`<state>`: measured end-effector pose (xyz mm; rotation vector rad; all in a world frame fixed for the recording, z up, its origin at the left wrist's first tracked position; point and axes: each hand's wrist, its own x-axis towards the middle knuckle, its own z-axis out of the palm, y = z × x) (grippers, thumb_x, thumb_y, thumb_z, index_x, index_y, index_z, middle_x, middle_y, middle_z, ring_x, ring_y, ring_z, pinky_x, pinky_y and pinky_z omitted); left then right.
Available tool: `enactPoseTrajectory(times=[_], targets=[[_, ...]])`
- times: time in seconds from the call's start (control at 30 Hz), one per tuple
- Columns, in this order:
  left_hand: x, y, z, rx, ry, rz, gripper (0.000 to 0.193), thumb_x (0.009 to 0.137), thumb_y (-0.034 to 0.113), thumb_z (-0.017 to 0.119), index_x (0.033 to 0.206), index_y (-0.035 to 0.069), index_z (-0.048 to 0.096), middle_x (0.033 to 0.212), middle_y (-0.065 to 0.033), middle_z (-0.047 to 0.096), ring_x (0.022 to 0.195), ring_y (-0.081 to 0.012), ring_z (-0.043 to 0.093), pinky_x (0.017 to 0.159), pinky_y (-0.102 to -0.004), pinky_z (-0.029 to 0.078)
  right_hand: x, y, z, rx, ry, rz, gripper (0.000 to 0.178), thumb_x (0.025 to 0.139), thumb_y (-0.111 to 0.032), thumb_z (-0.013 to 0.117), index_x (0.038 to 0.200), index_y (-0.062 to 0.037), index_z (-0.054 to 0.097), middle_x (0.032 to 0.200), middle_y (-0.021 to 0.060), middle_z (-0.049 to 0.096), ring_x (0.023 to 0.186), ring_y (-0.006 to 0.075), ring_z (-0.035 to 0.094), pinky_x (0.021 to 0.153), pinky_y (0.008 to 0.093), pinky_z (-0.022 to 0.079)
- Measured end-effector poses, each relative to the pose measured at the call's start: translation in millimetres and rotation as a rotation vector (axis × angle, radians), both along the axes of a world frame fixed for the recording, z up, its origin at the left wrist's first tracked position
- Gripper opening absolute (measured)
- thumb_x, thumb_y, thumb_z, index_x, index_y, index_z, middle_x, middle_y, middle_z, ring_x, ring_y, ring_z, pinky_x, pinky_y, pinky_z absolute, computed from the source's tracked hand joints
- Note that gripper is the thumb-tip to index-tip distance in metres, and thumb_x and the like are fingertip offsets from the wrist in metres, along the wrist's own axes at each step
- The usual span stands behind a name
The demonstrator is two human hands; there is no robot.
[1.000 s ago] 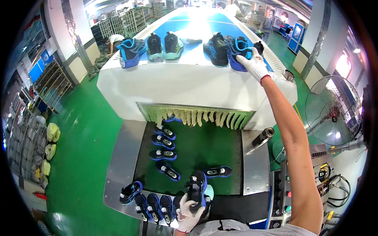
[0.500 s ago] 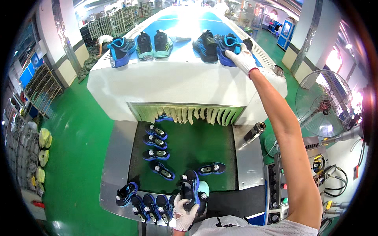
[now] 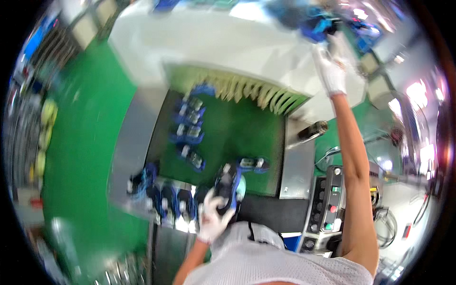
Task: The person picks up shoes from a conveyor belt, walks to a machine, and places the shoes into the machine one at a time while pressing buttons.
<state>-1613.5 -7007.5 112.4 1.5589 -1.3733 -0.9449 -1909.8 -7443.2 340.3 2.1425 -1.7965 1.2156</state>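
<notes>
My left hand (image 3: 213, 218), in a white glove, grips a black and blue sneaker (image 3: 227, 183) in front of my body. A pale green rounded thing (image 3: 241, 189) shows behind that sneaker. My right hand (image 3: 330, 69), gloved too, stretches to the far right on top of the white machine housing (image 3: 228, 42). Its fingers look apart, though blurred, just below a blue shoe with bright blue trim (image 3: 313, 29). Several dark shoes (image 3: 166, 202) stand in a row left of my left hand, and a laced shoe (image 3: 142, 180) sits at the row's left end.
Several shoes (image 3: 190, 133) lie along the left of the green belt (image 3: 228, 128), with a single shoe (image 3: 253, 164) farther right. Fabric strips (image 3: 247, 90) hang over the opening. A dark cylinder (image 3: 313, 130) stands on the right metal edge, near a button panel (image 3: 330, 209).
My view has tipped downward and blurred. My right hand has come off the top of the blue shoe and is now below it. My left hand still holds the sneaker.
</notes>
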Motion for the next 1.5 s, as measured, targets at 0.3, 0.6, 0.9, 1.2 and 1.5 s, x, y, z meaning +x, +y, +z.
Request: enactPoseTrajectory(times=[0.3,0.6,0.9,1.2,1.5], targets=[[-54.7,43.9,-9.0,-0.063,0.019,-0.135,0.052,0.078,0.023,0.086,0.119,0.011,0.056,0.146,-0.0269,0.041,0.133,-0.0447,0.048,0.108,-0.0464,0.044,-5.8,361.8,-218.7,0.952,-0.352,0.212,0.063,0.093,-0.023,0.07,0.146,0.0004,0.047,0.143,0.0223,0.056,0.132,0.0316,0.056,0.11,0.0414,0.045],[-120.3,106.2,9.9,0.129,0.06,-0.115,0.05,0.079,0.024,0.086,0.119,0.01,0.058,0.144,-0.0269,0.045,0.126,-0.0367,0.056,0.105,-0.0436,0.047,-93.2,495.0,-292.0,1.085,-0.669,0.039,0.058,0.094,-0.017,0.071,0.142,0.0046,0.047,0.139,0.024,0.058,0.129,0.0303,0.059,0.11,0.039,0.046],[-105.0,170.7,42.7,0.177,0.087,0.342,0.043,0.081,0.006,0.081,0.117,0.007,0.058,0.126,-0.0118,0.056,0.102,-0.0186,0.06,0.093,-0.035,0.049,-100.0,525.2,-321.0,1.176,-0.522,0.122,0.065,0.093,-0.028,0.071,0.143,0.0057,0.047,0.14,0.0254,0.059,0.129,0.0331,0.06,0.11,0.0404,0.046],[-25.8,160.7,21.6,0.132,0.156,0.593,0.046,0.088,0.011,0.079,0.125,0.005,0.052,0.109,-0.0089,0.063,0.097,-0.0165,0.06,0.09,-0.0328,0.049,-45.4,508.4,-304.8,1.132,-0.42,0.175,0.058,0.093,-0.037,0.068,0.137,-0.0014,0.055,0.13,0.0206,0.067,0.12,0.0312,0.066,0.105,0.0398,0.05],[49.3,106.4,5.6,0.175,0.206,0.539,0.044,0.088,0.01,0.079,0.123,0.005,0.054,0.109,-0.0074,0.062,0.099,-0.0158,0.059,0.091,-0.0325,0.049,63.7,477.3,-327.1,1.008,0.132,0.523,0.057,0.089,-0.036,0.062,0.138,-0.0078,0.053,0.093,0.0206,0.072,0.089,0.0379,0.071,0.078,0.0462,0.056]])
